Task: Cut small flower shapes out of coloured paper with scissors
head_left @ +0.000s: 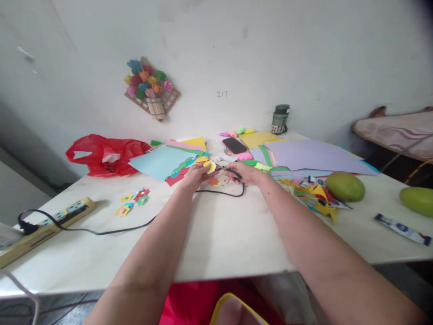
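Tabletop (233,239), pale: base for all items; dial centred on the two hands, twelve o'clock at the wall (287,54).

Purple sheet (307,155): lay flat at two to three o'clock.

Red bag (135,151): stood crumpled at nine to ten o'clock.

Power strip (86,206): lay at eight o'clock, far out, a plug (31,228) at it.

Black cord (115,233): ran from the plug toward the left forearm, reappeared, and looped at six to five o'clock, just below the hands. Chief hazard: a forearm catching it could have dragged the loop into the work, and a careless snip could have nicked it.

Scrap heap (313,194): lay at four o'clock.

Left hand (202,175): fingers pinched on yellow paper; a fingertip too near the blades risked a cut.

Right hand (244,173): fingers curled round the scissors (233,171); the gap between the blades could not be told.

Paper flowers (133,201): lay loose at eight o'clock; a sweep of the cord might have scattered them.

Yellow paper (210,166): at the dial's centre, beside the blades; a loose pinch could have let it twist, spoiling its edge.
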A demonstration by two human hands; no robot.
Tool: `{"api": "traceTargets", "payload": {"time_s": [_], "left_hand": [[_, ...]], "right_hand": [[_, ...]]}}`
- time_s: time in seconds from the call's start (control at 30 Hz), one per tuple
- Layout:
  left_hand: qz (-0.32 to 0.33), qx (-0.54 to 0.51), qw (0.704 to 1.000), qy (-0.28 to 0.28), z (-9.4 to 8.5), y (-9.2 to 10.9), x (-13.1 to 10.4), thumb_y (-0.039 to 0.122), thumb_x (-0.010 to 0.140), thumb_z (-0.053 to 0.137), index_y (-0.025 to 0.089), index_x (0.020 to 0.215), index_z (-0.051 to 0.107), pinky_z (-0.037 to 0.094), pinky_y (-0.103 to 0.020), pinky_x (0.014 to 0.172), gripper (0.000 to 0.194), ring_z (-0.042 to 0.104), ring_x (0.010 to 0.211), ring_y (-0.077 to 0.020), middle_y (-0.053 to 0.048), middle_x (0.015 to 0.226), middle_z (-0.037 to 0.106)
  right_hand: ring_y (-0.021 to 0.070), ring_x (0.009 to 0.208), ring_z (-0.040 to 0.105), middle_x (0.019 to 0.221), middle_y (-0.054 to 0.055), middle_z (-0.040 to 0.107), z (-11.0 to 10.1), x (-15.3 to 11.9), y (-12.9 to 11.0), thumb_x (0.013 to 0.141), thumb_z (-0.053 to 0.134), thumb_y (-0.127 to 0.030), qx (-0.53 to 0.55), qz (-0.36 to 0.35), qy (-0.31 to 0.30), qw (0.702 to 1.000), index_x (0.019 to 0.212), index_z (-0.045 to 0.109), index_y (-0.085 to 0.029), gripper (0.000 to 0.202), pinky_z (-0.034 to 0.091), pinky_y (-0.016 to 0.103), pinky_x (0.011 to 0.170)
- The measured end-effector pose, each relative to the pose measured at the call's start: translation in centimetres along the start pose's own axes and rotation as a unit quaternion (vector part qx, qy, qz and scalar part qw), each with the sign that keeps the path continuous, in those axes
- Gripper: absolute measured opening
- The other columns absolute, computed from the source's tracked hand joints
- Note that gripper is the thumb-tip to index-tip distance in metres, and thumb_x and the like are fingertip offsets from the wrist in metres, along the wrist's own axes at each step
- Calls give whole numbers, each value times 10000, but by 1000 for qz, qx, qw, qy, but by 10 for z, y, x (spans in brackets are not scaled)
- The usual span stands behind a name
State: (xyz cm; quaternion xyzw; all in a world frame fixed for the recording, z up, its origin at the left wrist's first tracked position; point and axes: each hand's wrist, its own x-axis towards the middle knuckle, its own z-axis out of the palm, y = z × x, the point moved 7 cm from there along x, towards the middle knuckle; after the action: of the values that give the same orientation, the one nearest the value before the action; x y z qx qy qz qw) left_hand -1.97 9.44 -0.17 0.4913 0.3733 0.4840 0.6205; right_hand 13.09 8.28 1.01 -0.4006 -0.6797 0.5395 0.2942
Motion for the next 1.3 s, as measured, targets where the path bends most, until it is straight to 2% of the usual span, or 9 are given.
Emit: {"api": "traceTargets", "payload": {"time_s": [0.17,0.47,0.63,0.77,1.0,1.17,1.3], "left_hand": [[0,-5,1000,-3,-2,0,1,215,775,641,129,910,644,534,-346,864,160,686,874,-204,-92,946,704],[7,-14,1000,-4,-6,-2,3,204,782,630,125,907,650,527,-383,887,149,681,898,-220,-102,944,705],[-17,-11,1000,-15,-6,-6,3,199,774,641,122,906,643,535,-347,866,153,691,861,-212,-99,911,713],[-41,2,999,-26,-4,-10,3,201,750,668,111,869,642,539,-318,845,152,697,832,-212,-105,877,716],[7,-18,1000,11,-7,-1,2,187,772,636,129,872,609,558,-319,777,119,701,794,-202,-95,857,713],[6,-20,999,32,-4,3,-1,160,778,624,115,870,591,558,-310,752,108,701,750,-192,-100,825,706],[6,-20,999,25,-3,3,-1,151,787,610,124,854,592,562,-299,741,74,701,718,-176,-74,788,704]], "right_hand": [[46,328,389,403,-77,432,1,2,1,757,655,-327,29,-7,-7,1000,649,502,-164,248,293,177,342],[49,333,381,411,-70,433,1,3,1,760,646,-312,29,-2,-14,999,643,505,-165,235,276,184,331],[43,340,392,444,-61,479,-1,3,2,745,666,-307,9,-5,1,1000,685,522,-155,218,276,178,336],[42,340,397,434,-72,458,-1,1,0,732,672,-314,4,-6,8,1000,692,528,-152,220,258,170,328],[39,323,386,414,-76,446,1,-1,-3,750,655,-292,9,-5,11,1000,663,512,-154,217,276,166,331],[32,306,374,409,-70,466,3,-6,-6,797,578,-183,-14,28,21,999,676,506,-151,144,250,154,319],[36,315,392,433,-55,494,3,-7,-6,806,575,-208,-20,29,18,999,692,502,-154,146,198,154,297]]}}
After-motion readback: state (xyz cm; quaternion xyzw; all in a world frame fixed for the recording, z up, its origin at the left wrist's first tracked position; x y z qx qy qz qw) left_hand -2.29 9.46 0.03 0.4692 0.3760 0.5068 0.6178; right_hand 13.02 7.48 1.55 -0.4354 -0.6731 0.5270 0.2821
